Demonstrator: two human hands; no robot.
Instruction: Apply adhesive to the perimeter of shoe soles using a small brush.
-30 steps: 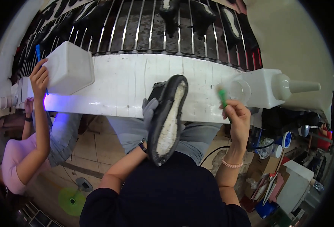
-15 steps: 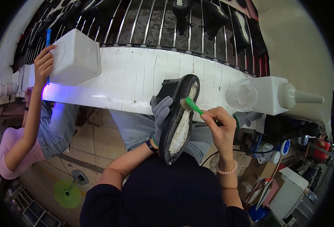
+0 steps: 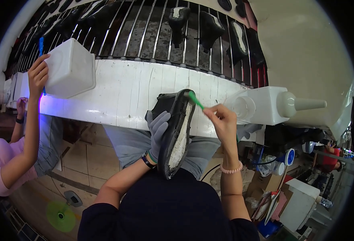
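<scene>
A black shoe [image 3: 164,105] is tilted over my lap at the white table's near edge, its underside facing right. A rough pale strip [image 3: 180,148] runs down the middle of that underside, inside a black rim. My left hand [image 3: 159,128], in a grey glove, is closed around the shoe's left side; the shoe hides part of the fingers. Bare-skinned, my right hand [image 3: 224,122] pinches a green-handled brush [image 3: 196,100]. The brush's head meets the shoe's far end, with its bristles mostly out of sight.
A white bench [image 3: 133,92] crosses ahead, and metal bars [image 3: 157,36] beyond it carry several black shoes. At right are a white spouted container [image 3: 267,105], a clear cup [image 3: 241,108] and a grey glove [image 3: 249,129]. At left, a co-worker's hand [image 3: 38,74] holds a blue-handled tool beside a white tub [image 3: 70,68].
The brush has moved from the upper middle of the pale strip to the shoe's far end. The whole view has shifted slightly; my left hand keeps its hold.
</scene>
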